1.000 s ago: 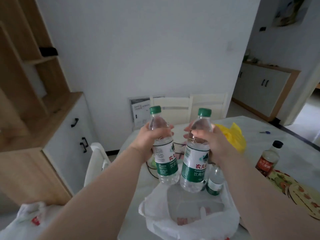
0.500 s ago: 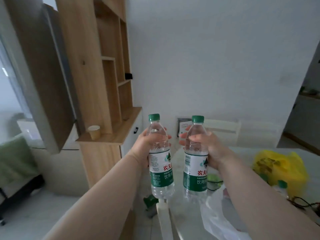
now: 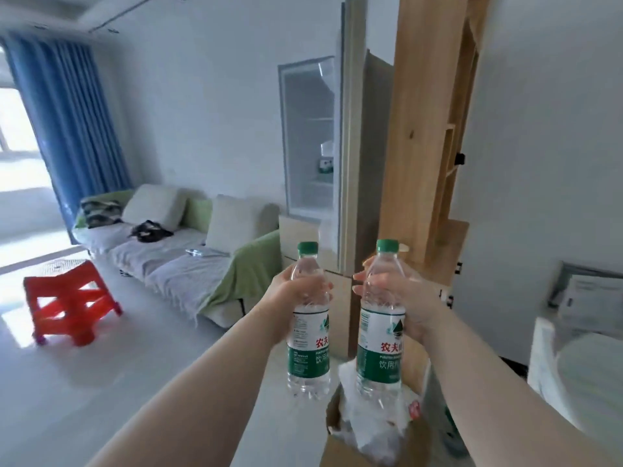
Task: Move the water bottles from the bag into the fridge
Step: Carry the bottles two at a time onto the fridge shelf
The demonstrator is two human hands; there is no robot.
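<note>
I hold two clear water bottles with green caps and green-and-white labels, upright and side by side in front of me. My left hand [image 3: 296, 293] is shut around the upper part of the left bottle [image 3: 308, 335]. My right hand [image 3: 409, 298] grips the right bottle [image 3: 381, 332] the same way. Ahead stands the fridge [image 3: 350, 163] with its door [image 3: 308, 139] swung open to the left, white shelves showing inside the door. The bag the bottles came from is out of view.
A wooden shelf unit [image 3: 428, 146] stands right of the fridge. A cardboard box [image 3: 340, 443] with white plastic in it sits on the floor below the bottles. A sofa [image 3: 168, 244] and a red stool [image 3: 70, 301] are to the left, a white chair [image 3: 580, 365] to the right.
My view has swung left from the table and bag toward the living room and the open fridge. Both hands keep their bottles raised in front of me.
</note>
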